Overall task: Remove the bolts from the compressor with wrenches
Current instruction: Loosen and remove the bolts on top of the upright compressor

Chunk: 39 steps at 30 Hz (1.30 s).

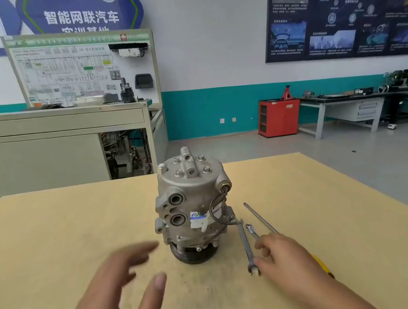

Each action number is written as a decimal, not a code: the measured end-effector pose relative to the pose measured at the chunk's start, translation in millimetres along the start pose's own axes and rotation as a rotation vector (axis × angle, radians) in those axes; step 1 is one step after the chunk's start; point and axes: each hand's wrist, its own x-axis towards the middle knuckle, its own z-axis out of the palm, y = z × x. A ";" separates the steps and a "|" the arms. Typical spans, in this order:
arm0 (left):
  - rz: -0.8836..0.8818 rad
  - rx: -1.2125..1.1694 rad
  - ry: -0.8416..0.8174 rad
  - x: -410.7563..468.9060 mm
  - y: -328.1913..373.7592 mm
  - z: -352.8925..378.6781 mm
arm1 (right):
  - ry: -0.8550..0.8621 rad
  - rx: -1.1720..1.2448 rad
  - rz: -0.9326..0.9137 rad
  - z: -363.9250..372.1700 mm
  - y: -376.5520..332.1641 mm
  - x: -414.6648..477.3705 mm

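Grey metal compressor (193, 205) stands upright on tan table (56, 231), bolts (178, 173) on top, at 1 o'clock from your L hand (116, 287) and 10 o'clock from R hand (282, 254). L hand spread wide, holds nothing. R fingers curl onto wrenches (245, 245); can't tell if gripping.

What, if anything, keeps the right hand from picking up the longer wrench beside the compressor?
Probably nothing, so yes: the right hand hovers at the near end of the longer wrench, which lies uncovered on the table.
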 end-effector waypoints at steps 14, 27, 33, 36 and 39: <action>0.069 0.168 -0.093 116.3 7.0 44.7 | -0.435 -0.432 0.115 -2.4 -31.1 51.1; 0.027 0.266 -0.214 127.2 -2.8 52.4 | -0.404 -0.613 0.104 0.3 -24.2 73.2; 0.055 0.321 -0.199 130.6 -1.3 47.8 | -0.344 -0.549 0.129 4.2 -20.8 82.8; 0.056 0.341 -0.226 135.2 1.1 44.7 | -0.296 -0.431 0.160 4.6 -15.2 89.2; 0.063 0.365 -0.259 139.4 1.6 41.5 | -0.241 -0.249 0.210 1.0 -6.0 95.4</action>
